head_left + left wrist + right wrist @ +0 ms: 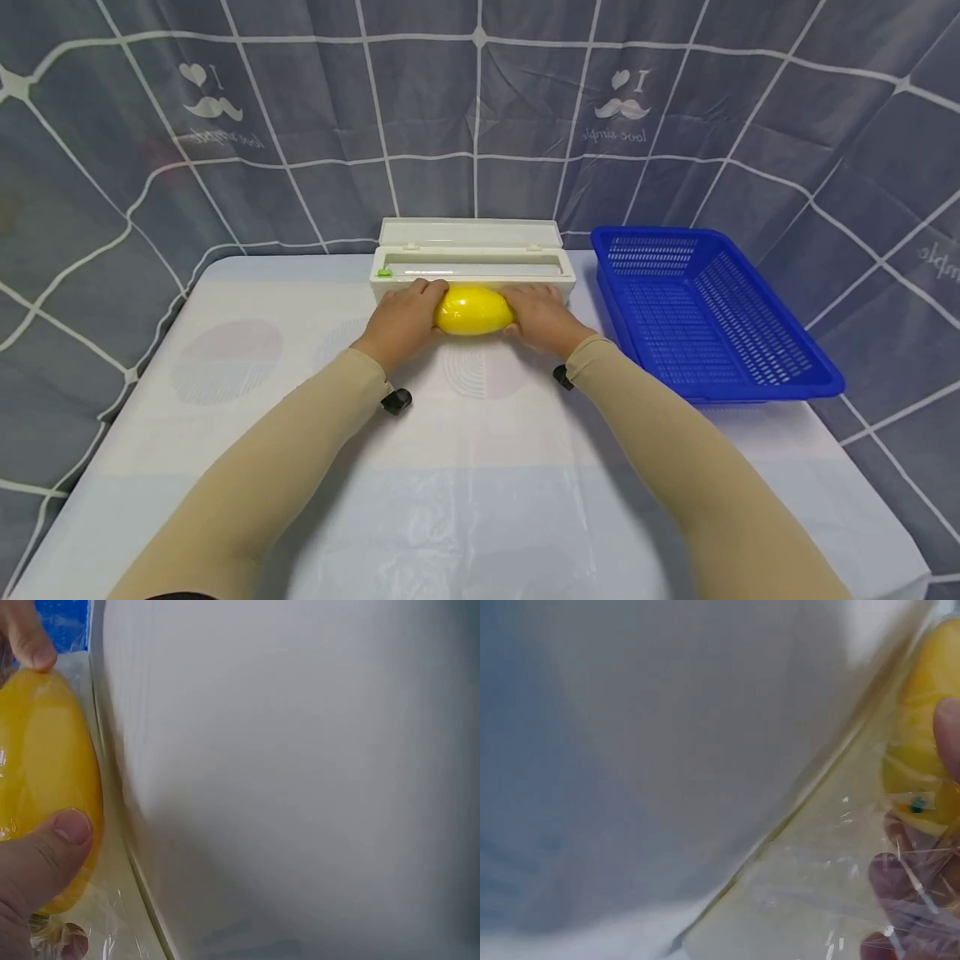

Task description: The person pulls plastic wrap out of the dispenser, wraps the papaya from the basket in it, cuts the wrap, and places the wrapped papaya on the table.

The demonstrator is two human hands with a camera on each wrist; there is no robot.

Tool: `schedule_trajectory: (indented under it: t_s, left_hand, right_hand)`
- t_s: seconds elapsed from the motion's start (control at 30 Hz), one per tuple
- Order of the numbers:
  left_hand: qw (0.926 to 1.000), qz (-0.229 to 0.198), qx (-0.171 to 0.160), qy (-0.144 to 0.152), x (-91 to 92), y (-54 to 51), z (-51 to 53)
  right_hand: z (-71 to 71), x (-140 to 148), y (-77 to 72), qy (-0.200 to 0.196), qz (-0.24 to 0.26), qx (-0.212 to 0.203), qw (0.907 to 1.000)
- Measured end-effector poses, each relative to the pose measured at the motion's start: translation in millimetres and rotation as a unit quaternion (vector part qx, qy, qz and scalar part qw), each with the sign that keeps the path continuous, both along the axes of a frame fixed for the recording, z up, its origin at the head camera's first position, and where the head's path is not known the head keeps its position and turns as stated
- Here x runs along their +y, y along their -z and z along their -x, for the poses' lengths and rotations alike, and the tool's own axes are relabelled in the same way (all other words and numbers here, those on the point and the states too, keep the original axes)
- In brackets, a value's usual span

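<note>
As I look from the head's height, I see both hands grasping a yellow fruit, the left hand curled round its left end and the right hand round its right. It is at the near side of a long white box, whose lid stands open along the far edge; a small green piece sits at the left of the box's slot. To the right, a blue basket rests on the pale-covered table, and a grey curtain with white lines hangs on the far side.

From the left wrist, I can see that hand's thumb pressing on the fruit, with clear film gathered by its fingers; the other hand touches the opposite end, and a bit of blue shows beyond.

From the right wrist, the fruit is cut off at the right edge, a small dark green spot at its end. A thumb lies on it, and fingers show through the glinting film.
</note>
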State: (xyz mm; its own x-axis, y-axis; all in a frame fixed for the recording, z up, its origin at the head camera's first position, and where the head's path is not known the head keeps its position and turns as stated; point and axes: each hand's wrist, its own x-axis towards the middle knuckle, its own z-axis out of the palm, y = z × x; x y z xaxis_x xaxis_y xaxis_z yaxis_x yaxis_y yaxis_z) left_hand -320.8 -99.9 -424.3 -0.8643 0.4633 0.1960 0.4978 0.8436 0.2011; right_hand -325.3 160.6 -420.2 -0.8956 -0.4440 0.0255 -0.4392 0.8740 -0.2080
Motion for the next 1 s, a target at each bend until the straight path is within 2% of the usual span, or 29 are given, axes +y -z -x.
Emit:
schedule_trajectory:
  t_s: [0.1,0.2,0.27,0.33,0.47,0.63,0.73,0.87,1.0]
  left_hand:
    - [0.9998,-0.017,-0.003,0.004,-2.7,2.1,3.2]
    - [0.9997,-0.021,-0.001,0.011,-3.9,2.4,3.1]
    - [0.9997,-0.021,0.002,0.013,-4.1,2.1,2.6]
    - [0.9997,-0.022,0.004,0.013,-4.1,1.6,2.2]
    - [0.9997,-0.021,0.000,0.010,-5.1,0.7,1.8]
    - [0.9995,-0.024,-0.021,0.004,-5.4,0.1,4.3]
    - [0.9992,-0.029,-0.029,0.004,-5.5,-0.4,7.3]
    - [0.9988,-0.033,-0.035,0.007,-6.9,-1.3,9.7]
    - [0.9975,-0.044,-0.055,0.006,-7.2,-2.3,9.6]
  right_hand:
    - [-5.3,-3,-2.1,0.020,0.025,-0.021,0.9993]
    - [-12.6,-5,-6.9,0.041,0.019,-0.027,0.9986]
    - [-17.4,-8,-9.7,0.045,0.000,-0.008,0.9989]
    - [-19.8,-12,-9.7,0.036,-0.022,0.028,0.9987]
    - [-19.1,-19,-2.8,0.016,-0.050,0.092,0.9944]
    - [-13.1,-20,4.7,0.019,-0.049,0.124,0.9909]
    - [-10.4,-19,3.9,0.016,-0.032,0.117,0.9925]
    - [-8.6,-17,1.1,0.009,-0.006,0.086,0.9963]
    - [-7.6,-15,1.4,0.008,0.004,0.062,0.9980]
